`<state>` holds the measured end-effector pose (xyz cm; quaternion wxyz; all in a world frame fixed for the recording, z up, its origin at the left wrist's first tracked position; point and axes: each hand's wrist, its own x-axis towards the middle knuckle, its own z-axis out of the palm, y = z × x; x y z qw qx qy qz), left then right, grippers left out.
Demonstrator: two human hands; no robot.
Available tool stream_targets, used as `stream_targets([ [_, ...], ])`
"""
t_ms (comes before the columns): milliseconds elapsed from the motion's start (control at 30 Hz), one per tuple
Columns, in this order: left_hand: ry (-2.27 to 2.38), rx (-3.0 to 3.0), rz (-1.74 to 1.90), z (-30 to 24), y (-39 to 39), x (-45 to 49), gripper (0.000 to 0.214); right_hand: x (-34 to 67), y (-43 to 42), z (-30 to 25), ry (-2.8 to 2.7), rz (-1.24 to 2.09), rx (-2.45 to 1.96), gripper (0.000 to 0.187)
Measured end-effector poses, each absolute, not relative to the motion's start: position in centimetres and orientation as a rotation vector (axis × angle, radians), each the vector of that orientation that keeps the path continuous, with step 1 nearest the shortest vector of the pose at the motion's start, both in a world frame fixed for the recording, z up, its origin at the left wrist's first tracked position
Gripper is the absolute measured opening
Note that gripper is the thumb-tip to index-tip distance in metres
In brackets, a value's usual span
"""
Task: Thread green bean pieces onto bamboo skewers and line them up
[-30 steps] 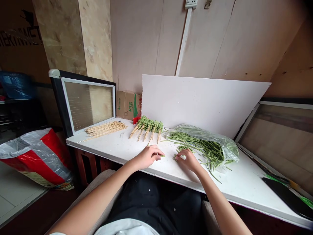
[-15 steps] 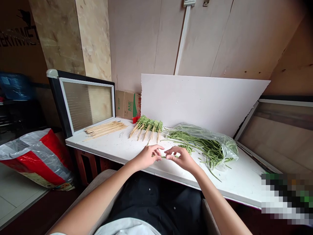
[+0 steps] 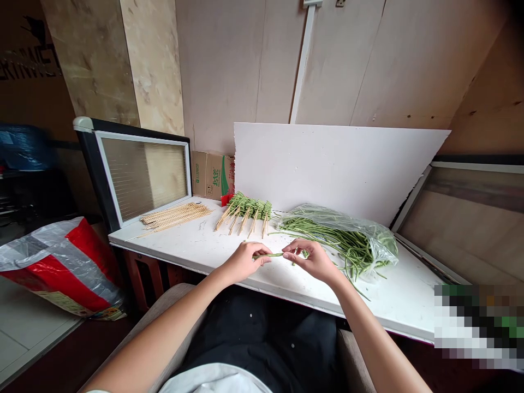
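A short length of green bean stretches between my two hands, above the front part of the white table. My left hand pinches its left part with thumb and fingers. At the other end, the fingertips of my right hand close on the bean. Partly hidden behind my right hand lie some cut bean pieces. Long green beans spill from a clear plastic bag to the right. Beyond my left hand, bean pieces threaded on skewers lie in a row.
A pile of bare wooden skewers lies at the left of the white table. Behind stand a cardboard box and an upright white board. A framed glass panel borders the left side. A red and white sack stands on the floor.
My hands have moved slightly apart, the right one rightward, and more of the bean shows between them. The view has shifted a little.
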<state>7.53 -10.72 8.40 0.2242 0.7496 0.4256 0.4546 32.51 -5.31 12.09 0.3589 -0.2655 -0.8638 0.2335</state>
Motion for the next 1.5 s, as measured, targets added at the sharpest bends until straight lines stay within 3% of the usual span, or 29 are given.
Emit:
stream_targets([
  [400,1.109,2.135,1.291,8.7,-11.2,7.8,0.014,30.5,-6.8,11.6,-2.27,0.534,-0.589,0.03],
  [633,1.097,2.097,1.341,8.5,-11.3,8.5,0.004,30.0,-6.8,11.3,-2.292,0.4,-0.547,0.009],
  [967,1.029,2.051,1.208,8.3,-11.2,8.3,0.011,29.7,-6.5,10.2,-2.385,0.499,-0.496,0.028],
  [1500,1.024,2.025,1.12,8.2,-11.6,8.5,0.014,30.3,-6.1,10.1,-2.437,0.768,-0.486,0.017],
])
